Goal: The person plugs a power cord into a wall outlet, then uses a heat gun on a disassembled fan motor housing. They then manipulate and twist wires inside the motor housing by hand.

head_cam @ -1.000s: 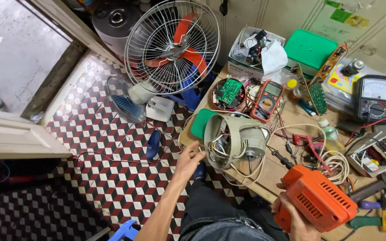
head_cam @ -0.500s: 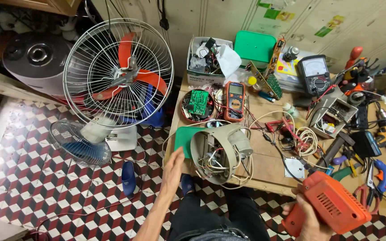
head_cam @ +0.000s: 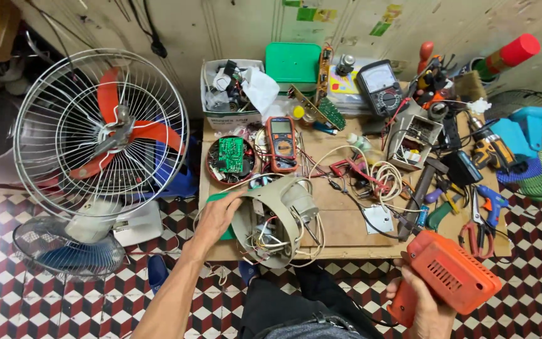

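I see my left hand (head_cam: 216, 213) laid flat and spread against the left rim of the beige fan motor housing (head_cam: 275, 221), steadying it rather than closing round it; the housing lies on its side at the near edge of the wooden workbench (head_cam: 340, 216), its open shell showing the round motor and a tangle of loose wires spilling toward me. A green plastic piece (head_cam: 223, 199) pokes out just under that hand. My right hand (head_cam: 416, 307) is clenched round the grip of the orange power drill (head_cam: 448, 273), held low in front of the bench, off its surface and well apart from the housing. For containers: at the back left stands a white cardboard box (head_cam: 228, 118) stuffed with small parts, wires and crumpled white paper; beside it a shut green plastic box (head_cam: 293, 62), so I cannot tell what is inside. A round dark red lid or dish (head_cam: 213, 174) just behind the housing holds a green circuit board (head_cam: 231, 154), with an orange multimeter (head_cam: 281, 143) lying next to it. Further right, an open grey metal case (head_cam: 413, 135) shows electronic components inside, and an analogue meter (head_cam: 378, 86) leans behind it. On the tiled floor to the left stands a caged fan with red blades (head_cam: 101, 132)
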